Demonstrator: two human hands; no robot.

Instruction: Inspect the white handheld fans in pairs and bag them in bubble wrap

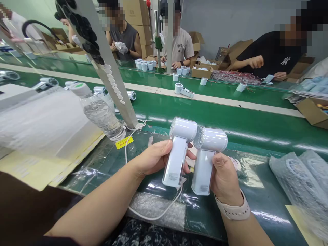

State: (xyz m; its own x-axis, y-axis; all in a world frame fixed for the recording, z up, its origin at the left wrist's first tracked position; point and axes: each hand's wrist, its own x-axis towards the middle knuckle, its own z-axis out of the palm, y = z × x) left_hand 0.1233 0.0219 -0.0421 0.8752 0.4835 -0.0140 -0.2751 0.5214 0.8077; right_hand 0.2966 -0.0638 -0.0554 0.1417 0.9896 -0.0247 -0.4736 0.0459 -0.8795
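Note:
Two white handheld fans are held up side by side over the bench, their heads close together. My left hand (160,157) grips the left fan (175,159) by its handle, thumb on the near side and fingers behind. The right fan (202,171) is in my right hand (225,176), which wraps its handle from the right. Both handles point down and carry small printed text near the bottom. A white cable (164,215) loops over the bench below the fans, and a strip of bubble wrap (164,206) lies under it.
A slanted metal post (120,85) with round stickers rises at left beside a water bottle (99,112). Bubble-wrapped fans (299,177) lie at right. A green conveyor (230,119) runs behind, with another fan (183,90) beyond. Several co-workers (179,44) sit across.

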